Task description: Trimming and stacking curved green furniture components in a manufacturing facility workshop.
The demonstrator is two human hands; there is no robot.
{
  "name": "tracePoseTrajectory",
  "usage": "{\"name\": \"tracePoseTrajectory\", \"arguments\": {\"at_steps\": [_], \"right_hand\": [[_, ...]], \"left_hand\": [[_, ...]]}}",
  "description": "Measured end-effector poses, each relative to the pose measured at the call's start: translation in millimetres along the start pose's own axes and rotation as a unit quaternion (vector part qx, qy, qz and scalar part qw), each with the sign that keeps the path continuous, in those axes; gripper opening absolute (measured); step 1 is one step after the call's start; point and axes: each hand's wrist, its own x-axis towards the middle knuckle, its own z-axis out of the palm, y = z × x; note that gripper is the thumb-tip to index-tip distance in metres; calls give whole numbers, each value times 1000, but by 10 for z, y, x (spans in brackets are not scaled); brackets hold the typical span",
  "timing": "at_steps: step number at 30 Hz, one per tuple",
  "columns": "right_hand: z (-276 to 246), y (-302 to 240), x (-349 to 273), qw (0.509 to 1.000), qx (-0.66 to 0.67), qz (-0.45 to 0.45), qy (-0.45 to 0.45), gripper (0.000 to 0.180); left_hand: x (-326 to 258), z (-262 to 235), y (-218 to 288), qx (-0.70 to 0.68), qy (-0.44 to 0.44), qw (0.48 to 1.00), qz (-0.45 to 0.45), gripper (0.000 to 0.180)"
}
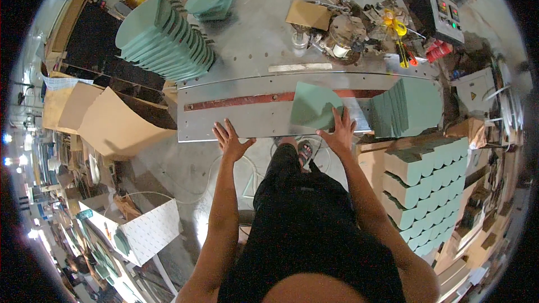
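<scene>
Fingers [343,116] of right hand [337,132] on green sheet [314,106].

Metal workbench [224,118] with green foam sheet [314,106], fanned green stacks [168,39], cardboard piece [307,15], tool clutter [365,28].

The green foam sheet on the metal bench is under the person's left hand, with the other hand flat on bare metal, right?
Not quite: the head view shows the right hand on the green foam sheet; the left hand lies flat on the bare metal bench.
</scene>
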Motion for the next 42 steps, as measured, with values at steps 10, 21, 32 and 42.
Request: {"name": "tracePoseTrajectory", "arguments": {"at_steps": [10,21,32,42], "right_hand": [[4,-8,-42,1000,-2,-2,-4,90],[23,18,-30,1000,4,-21,-3,93],[80,22,-9,998,24,-9,59,85],[139,-218,179,991,21,96,93,83]], "left_hand": [[43,112,-154,23,12,999,26,128],[32,98,-80,28,40,999,16,126],[-71,-51,89,17,7,1000,-15,127],[187,4,1198,-71,91,982,153,91]]}}
